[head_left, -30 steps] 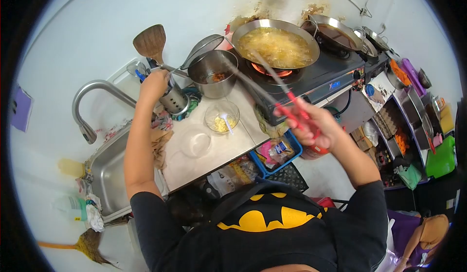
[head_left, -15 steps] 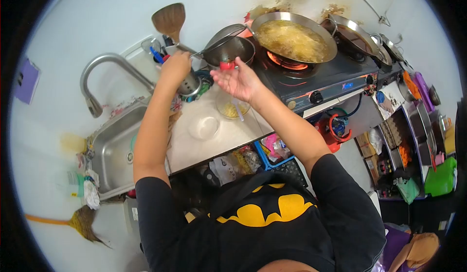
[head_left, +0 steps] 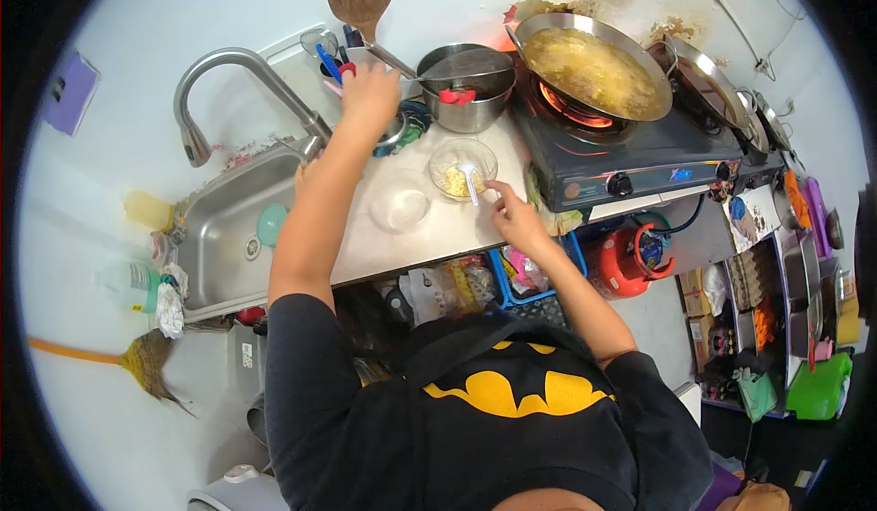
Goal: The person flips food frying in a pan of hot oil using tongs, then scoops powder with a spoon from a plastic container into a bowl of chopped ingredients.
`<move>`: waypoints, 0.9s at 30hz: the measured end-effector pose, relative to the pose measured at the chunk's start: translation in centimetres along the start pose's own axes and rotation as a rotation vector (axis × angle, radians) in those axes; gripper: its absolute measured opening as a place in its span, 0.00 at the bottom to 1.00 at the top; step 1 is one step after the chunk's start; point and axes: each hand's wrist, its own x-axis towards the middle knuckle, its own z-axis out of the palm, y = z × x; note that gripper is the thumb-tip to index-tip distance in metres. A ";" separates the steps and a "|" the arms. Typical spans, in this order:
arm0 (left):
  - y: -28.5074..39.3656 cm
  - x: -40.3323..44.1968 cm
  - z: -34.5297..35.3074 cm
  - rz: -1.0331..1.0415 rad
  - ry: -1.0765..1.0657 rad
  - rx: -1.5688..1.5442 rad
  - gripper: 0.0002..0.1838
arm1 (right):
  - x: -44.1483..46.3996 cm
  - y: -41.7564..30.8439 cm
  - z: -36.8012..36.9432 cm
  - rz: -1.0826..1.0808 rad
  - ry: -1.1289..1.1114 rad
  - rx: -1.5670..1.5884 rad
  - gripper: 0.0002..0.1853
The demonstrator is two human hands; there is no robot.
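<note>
Stove [head_left: 621, 159], dark and wide, stands at the right of the pale surface [head_left: 457, 237], whose left part is hidden behind the person's left arm. On its lit burner sits the large wok [head_left: 598, 63] with yellow bubbling liquid; the foam hides the contents, so I cannot tell what is cooking. Just beside the stove, the metal pot [head_left: 470, 114] stands upright on the surface. Across its opening lies the strainer [head_left: 470, 63], covering part of the inside. The wooden spatula [head_left: 359, 4] leans behind the left hand [head_left: 370, 95], and the metal utensil holder [head_left: 393, 134] is mostly covered by this same hand. The left hand is seen from its back with fingers bent out of sight; whether it grips the strainer's handle or some utensil, I cannot tell. The clear bowl [head_left: 438, 157] is near the pot and holds chopped yellow pieces [head_left: 451, 182]. The right hand [head_left: 519, 221] is partly open, with nothing visible in it, its index fingertip very near the bowl's rim; contact is not clear. Inside the pot shows a red part [head_left: 457, 96], its remainder hidden. Smallest is the white spoon [head_left: 470, 180], leaning in the bowl.
</note>
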 end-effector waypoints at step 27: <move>8.8 -3.6 7.8 -0.100 -0.282 -0.867 0.11 | 5.5 1.5 0.2 -0.169 0.522 0.236 0.13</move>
